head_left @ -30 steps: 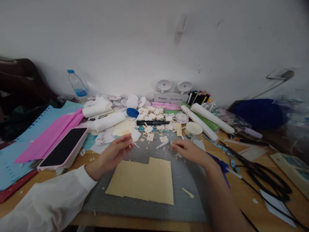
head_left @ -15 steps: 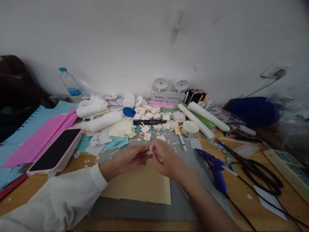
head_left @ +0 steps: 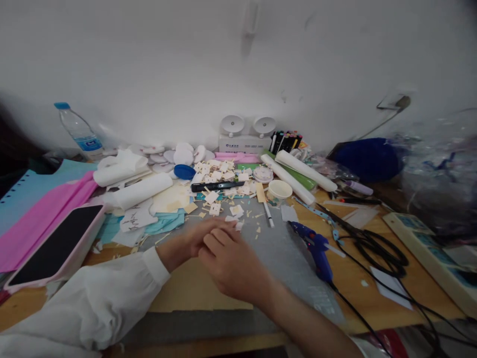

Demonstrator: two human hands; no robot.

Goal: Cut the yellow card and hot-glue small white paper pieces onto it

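Observation:
My left hand (head_left: 194, 236) reaches in over the grey cutting mat (head_left: 298, 268), its fingers closed and partly covered by the other hand. A small white piece (head_left: 239, 225) shows at its fingertips. My right hand (head_left: 234, 263) lies across the left fingers with its own fingers curled; what they grip, if anything, is hidden. Under both hands lies a tan sheet (head_left: 197, 288). Just beyond them are small white cards (head_left: 214, 209) with thin sticks, heaped further back, and a black utility knife (head_left: 218, 186) on the heap.
To the right rest a blue hot glue gun (head_left: 313, 246), black-handled scissors (head_left: 383, 253) and a power strip (head_left: 421, 243). A paper cup (head_left: 279, 190) and white rolls (head_left: 305, 169) stand behind. At left are a phone (head_left: 55, 243), pink paper (head_left: 48, 214) and a water bottle (head_left: 80, 130).
My view has turned right, so the table things sit further left. My right hand has moved over the left one, and the white piece now shows beyond the fingertips.

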